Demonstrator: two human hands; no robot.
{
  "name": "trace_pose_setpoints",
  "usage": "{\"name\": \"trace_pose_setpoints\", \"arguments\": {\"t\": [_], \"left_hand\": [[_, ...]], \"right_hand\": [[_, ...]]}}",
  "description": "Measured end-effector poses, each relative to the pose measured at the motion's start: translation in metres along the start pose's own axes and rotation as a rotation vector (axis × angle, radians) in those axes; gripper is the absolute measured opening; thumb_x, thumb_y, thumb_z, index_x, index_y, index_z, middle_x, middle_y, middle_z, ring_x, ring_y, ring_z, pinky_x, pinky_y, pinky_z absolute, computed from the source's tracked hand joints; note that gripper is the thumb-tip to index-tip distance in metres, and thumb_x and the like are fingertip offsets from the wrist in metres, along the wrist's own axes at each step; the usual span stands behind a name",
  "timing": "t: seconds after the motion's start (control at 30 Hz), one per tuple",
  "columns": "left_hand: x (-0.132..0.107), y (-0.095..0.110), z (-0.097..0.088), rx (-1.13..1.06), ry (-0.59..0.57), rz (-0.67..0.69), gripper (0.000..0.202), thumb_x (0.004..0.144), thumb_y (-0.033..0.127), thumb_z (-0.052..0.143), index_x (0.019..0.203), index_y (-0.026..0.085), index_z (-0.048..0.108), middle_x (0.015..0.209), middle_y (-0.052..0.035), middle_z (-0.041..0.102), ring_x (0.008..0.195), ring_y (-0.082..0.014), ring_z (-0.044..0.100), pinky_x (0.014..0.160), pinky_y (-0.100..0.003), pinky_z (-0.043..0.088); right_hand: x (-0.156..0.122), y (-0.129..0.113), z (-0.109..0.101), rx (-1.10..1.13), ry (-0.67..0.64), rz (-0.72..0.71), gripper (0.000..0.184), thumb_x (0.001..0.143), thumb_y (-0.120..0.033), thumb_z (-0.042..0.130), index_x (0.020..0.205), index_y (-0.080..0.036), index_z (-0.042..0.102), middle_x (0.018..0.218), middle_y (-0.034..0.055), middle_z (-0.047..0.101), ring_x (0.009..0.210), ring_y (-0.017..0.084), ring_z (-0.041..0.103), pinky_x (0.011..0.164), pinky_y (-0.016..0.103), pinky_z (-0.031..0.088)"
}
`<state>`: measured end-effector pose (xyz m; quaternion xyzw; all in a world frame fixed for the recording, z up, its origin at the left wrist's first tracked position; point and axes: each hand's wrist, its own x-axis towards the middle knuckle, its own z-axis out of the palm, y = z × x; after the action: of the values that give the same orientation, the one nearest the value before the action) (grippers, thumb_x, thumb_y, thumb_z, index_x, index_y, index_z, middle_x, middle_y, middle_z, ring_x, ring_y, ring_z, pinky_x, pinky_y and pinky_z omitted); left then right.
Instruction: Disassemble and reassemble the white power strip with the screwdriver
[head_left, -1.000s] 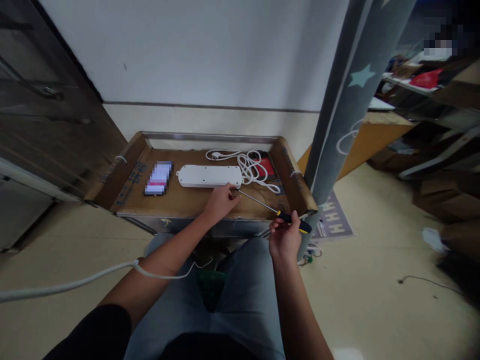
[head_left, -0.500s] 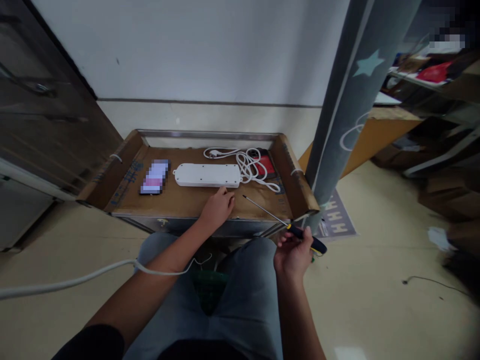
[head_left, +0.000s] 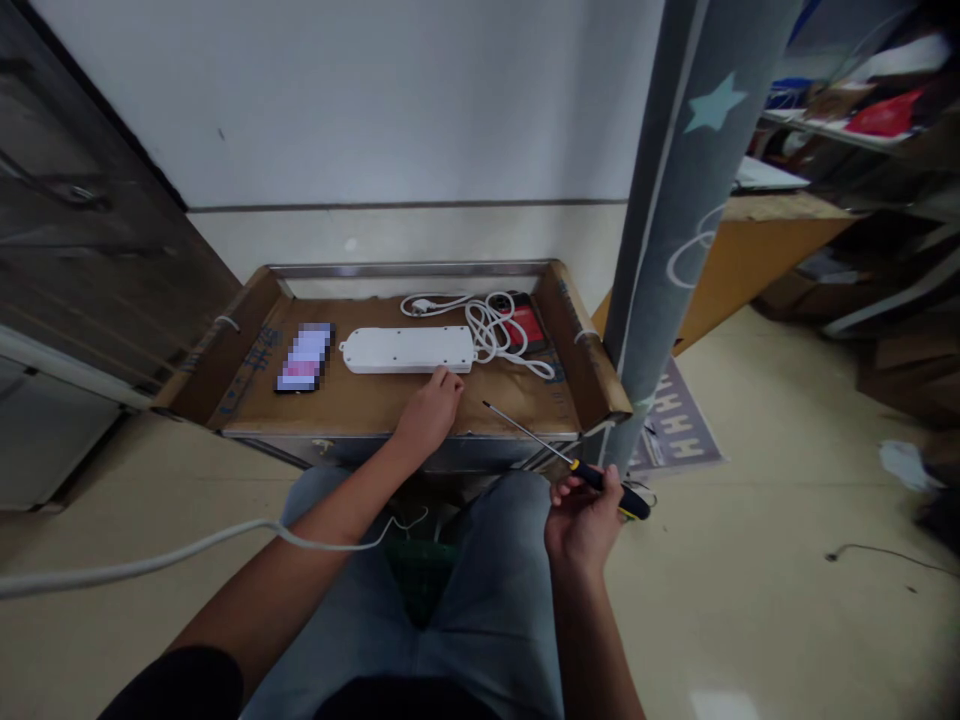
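A white power strip lies face down across a cardboard-lined tray table, its white cord coiled at its right end. My left hand rests on the cardboard just in front of the strip's right end, fingers curled, fingertips at the strip's edge. My right hand is held above my lap, closed on the black and yellow handle of a long screwdriver. The shaft points up and left over the tray's front edge, its tip clear of the strip.
A phone lies left of the strip, and a red and black object sits under the cord at the right. A rolled grey mat stands against the tray's right corner. A white cable crosses my left forearm. Cluttered shelves fill the right.
My right hand has drawn the screwdriver back from the strip's right end toward my lap. My left hand has slid slightly back from the strip.
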<state>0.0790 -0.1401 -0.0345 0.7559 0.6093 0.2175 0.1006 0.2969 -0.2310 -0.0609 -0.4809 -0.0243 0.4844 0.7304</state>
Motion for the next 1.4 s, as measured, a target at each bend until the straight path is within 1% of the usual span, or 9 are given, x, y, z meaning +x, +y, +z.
{"name": "trace_pose_setpoints", "arguments": {"t": [0.13,0.23,0.3,0.4,0.47,0.6,0.73,1.0,1.4], "left_hand": [[-0.008,-0.011,0.003,-0.395,0.235,-0.038,0.015,0.107,0.024,0.049,0.108,0.018,0.063,0.104,-0.0067,0.069,0.092,-0.0161,0.065,0.09,-0.03,0.053],[-0.014,-0.015,0.004,-0.552,0.338,-0.101,0.021,0.105,0.026,0.052,0.121,0.017,0.063,0.1,-0.0056,0.068,0.084,-0.0138,0.063,0.083,-0.028,0.052],[-0.015,-0.015,0.0,-0.663,0.366,-0.134,0.026,0.103,0.027,0.056,0.124,0.017,0.068,0.099,-0.0046,0.067,0.078,-0.0121,0.06,0.077,-0.026,0.05],[-0.014,-0.017,-0.007,-0.953,0.37,-0.26,0.019,0.096,0.029,0.069,0.108,0.018,0.078,0.091,-0.0024,0.068,0.074,-0.0106,0.06,0.075,-0.024,0.05],[-0.01,-0.021,-0.01,-1.128,0.38,-0.369,0.017,0.089,0.031,0.078,0.099,0.017,0.078,0.085,-0.0012,0.071,0.074,-0.0109,0.064,0.077,-0.025,0.052],[-0.004,-0.032,-0.01,-1.326,0.419,-0.492,0.033,0.08,0.039,0.087,0.098,0.014,0.076,0.085,-0.0021,0.076,0.074,-0.0114,0.069,0.08,-0.029,0.058],[-0.004,-0.037,-0.013,-1.518,0.38,-0.552,0.034,0.073,0.033,0.094,0.092,0.011,0.077,0.085,-0.0053,0.077,0.071,-0.0105,0.07,0.077,-0.029,0.061],[-0.008,-0.043,-0.025,-1.764,0.334,-0.604,0.015,0.082,0.019,0.088,0.088,0.011,0.076,0.08,-0.0025,0.075,0.071,-0.0057,0.069,0.073,-0.018,0.059],[-0.009,-0.04,-0.023,-1.794,0.291,-0.565,0.025,0.074,0.023,0.094,0.084,0.011,0.075,0.08,-0.001,0.074,0.067,-0.005,0.066,0.069,-0.02,0.057]], "right_hand": [[-0.006,0.004,0.0,0.002,-0.02,-0.005,0.071,0.059,-0.068,0.088,0.094,-0.019,0.051,0.06,-0.0081,0.052,0.05,0.006,0.047,0.044,0.019,0.036],[-0.015,0.008,0.006,-0.009,-0.039,-0.039,0.065,0.065,-0.067,0.085,0.095,-0.019,0.051,0.059,-0.0074,0.053,0.049,0.007,0.048,0.043,0.02,0.036],[-0.017,0.009,0.014,-0.015,-0.059,-0.088,0.061,0.069,-0.066,0.082,0.096,-0.02,0.052,0.059,-0.0072,0.053,0.048,0.008,0.048,0.043,0.021,0.037],[-0.013,0.01,0.031,-0.012,-0.115,-0.163,0.056,0.071,-0.063,0.081,0.095,-0.021,0.052,0.059,-0.0077,0.051,0.05,0.008,0.049,0.045,0.022,0.039],[-0.007,0.011,0.043,-0.007,-0.152,-0.178,0.055,0.072,-0.062,0.081,0.094,-0.021,0.051,0.059,-0.0078,0.05,0.05,0.009,0.049,0.045,0.022,0.038],[0.0,0.02,0.062,0.004,-0.203,-0.105,0.046,0.09,-0.059,0.07,0.096,-0.017,0.052,0.062,-0.0067,0.048,0.051,0.005,0.046,0.047,0.017,0.037],[-0.01,0.033,0.07,0.021,-0.233,-0.01,0.042,0.104,-0.055,0.056,0.099,-0.013,0.056,0.066,-0.0054,0.046,0.055,0.003,0.044,0.051,0.014,0.036],[-0.028,0.041,0.074,0.019,-0.241,0.058,0.039,0.106,-0.05,0.057,0.101,-0.011,0.059,0.07,-0.0042,0.049,0.058,0.003,0.046,0.053,0.014,0.038],[-0.029,0.036,0.077,-0.047,-0.225,0.051,0.038,0.106,-0.049,0.058,0.101,-0.011,0.059,0.07,-0.0048,0.048,0.058,0.002,0.046,0.053,0.014,0.04]]}}
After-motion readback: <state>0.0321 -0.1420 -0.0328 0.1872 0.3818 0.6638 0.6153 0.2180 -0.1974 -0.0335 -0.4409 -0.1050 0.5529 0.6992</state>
